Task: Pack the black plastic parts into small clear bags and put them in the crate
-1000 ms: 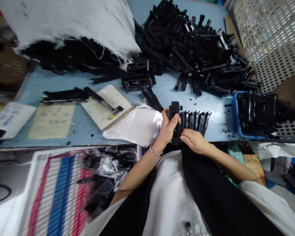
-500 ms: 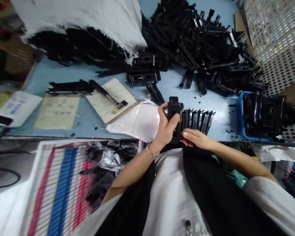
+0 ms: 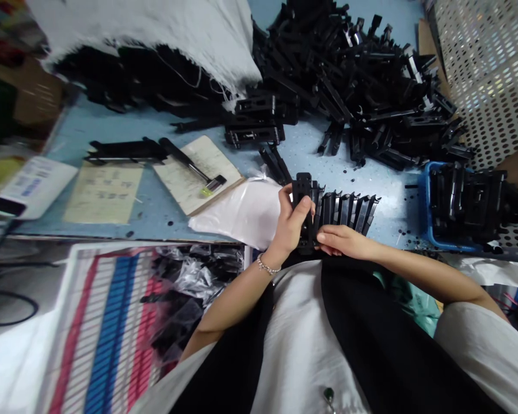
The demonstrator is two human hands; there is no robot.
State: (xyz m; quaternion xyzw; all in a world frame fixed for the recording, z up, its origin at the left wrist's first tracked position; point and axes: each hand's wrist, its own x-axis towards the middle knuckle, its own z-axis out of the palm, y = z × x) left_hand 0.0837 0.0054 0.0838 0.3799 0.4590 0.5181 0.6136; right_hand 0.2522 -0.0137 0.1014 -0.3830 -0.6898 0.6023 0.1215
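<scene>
Upright at the table's front edge is a long black plastic part (image 3: 303,187), with my left hand (image 3: 290,221) wrapped round it and the thumb across its face. My right hand (image 3: 343,240) is closed at the part's lower right side, fingers pressed together; whether it pinches the part or something small there is hidden. Just behind and to the right, several similar black parts (image 3: 349,208) stand leaning in a row. A white plastic sheet (image 3: 246,213) lies beside my left hand.
A large heap of black parts (image 3: 349,80) covers the back. More fill a blue basket (image 3: 427,213) at the right. On the left lie a hammer-like tool (image 3: 194,167), a worn board (image 3: 172,187) and a paper note (image 3: 101,195). Below the edge stands a striped bag (image 3: 107,322).
The black part has turned slightly and shifted a little left in my left hand. My right hand stays beside its lower end. The camera view has moved slightly.
</scene>
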